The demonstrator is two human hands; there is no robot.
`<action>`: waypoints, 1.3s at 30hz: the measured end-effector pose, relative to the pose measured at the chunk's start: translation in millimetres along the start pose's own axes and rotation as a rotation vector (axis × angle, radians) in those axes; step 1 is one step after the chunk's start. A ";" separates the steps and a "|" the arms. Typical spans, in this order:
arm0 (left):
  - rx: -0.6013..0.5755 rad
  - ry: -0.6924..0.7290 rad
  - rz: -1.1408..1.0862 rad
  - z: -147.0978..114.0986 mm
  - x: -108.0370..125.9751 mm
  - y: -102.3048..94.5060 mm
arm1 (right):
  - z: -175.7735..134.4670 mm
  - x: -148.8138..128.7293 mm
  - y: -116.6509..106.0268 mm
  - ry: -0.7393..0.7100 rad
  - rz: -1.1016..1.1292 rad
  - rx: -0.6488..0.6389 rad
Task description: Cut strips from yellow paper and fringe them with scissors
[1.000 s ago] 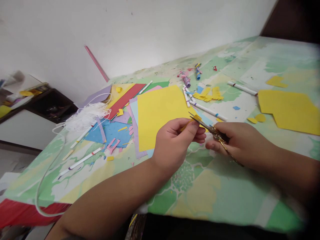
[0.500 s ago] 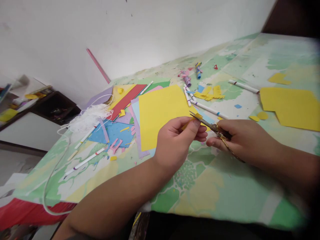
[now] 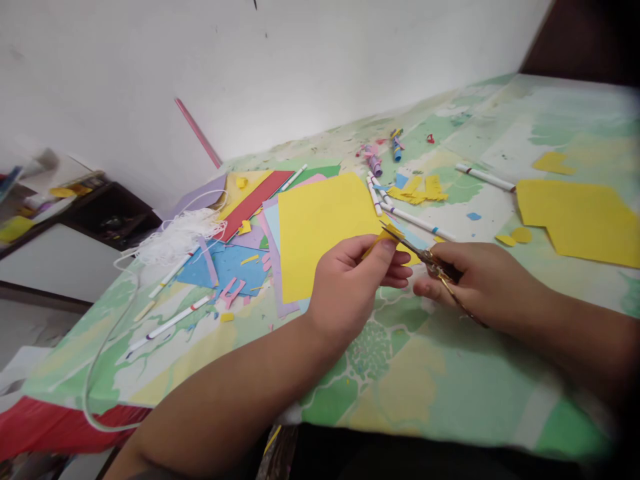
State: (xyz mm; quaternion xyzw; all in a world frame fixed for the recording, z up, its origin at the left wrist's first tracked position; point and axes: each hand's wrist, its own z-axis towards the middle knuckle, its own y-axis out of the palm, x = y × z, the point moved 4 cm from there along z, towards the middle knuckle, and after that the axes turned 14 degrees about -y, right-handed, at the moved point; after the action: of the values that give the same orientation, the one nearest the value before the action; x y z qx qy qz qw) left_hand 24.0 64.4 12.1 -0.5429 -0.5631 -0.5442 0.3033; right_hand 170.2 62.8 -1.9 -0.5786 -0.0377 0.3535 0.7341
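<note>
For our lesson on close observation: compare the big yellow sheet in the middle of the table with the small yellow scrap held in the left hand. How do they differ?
The big yellow sheet lies flat on the table; the small yellow scrap is pinched in the left hand, off the surface. The sheet is far larger. The sheet lies untouched, while the scissors in the right hand meet the scrap. Both are the same yellow paper.

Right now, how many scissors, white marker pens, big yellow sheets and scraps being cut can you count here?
Scissors, in the right hand: 1
Yellow scrap, pinched in the left hand: 1
White marker pens: 7
Big yellow sheets: 2
Total: 11
</note>
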 end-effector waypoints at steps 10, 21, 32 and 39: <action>0.031 -0.001 0.027 1.5 -1.5 -1.5 | -0.5 -2.1 0.5 0.003 0.033 -0.051; 0.027 0.018 0.038 0.6 -2.5 -1.7 | -0.1 -3.1 0.5 0.002 0.032 -0.062; 0.043 0.025 0.051 -0.5 0.3 -0.7 | -0.7 -2.0 -0.8 -0.007 0.007 -0.019; 0.053 0.027 0.044 -0.7 0.3 -0.4 | 0.1 -1.0 -2.1 -0.003 -0.008 -0.015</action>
State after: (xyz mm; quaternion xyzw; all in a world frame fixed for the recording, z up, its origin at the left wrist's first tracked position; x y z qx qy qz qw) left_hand 23.4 63.9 12.4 -0.5396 -0.5610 -0.5295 0.3372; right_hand 170.5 62.1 0.3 -0.5834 -0.0436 0.3510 0.7311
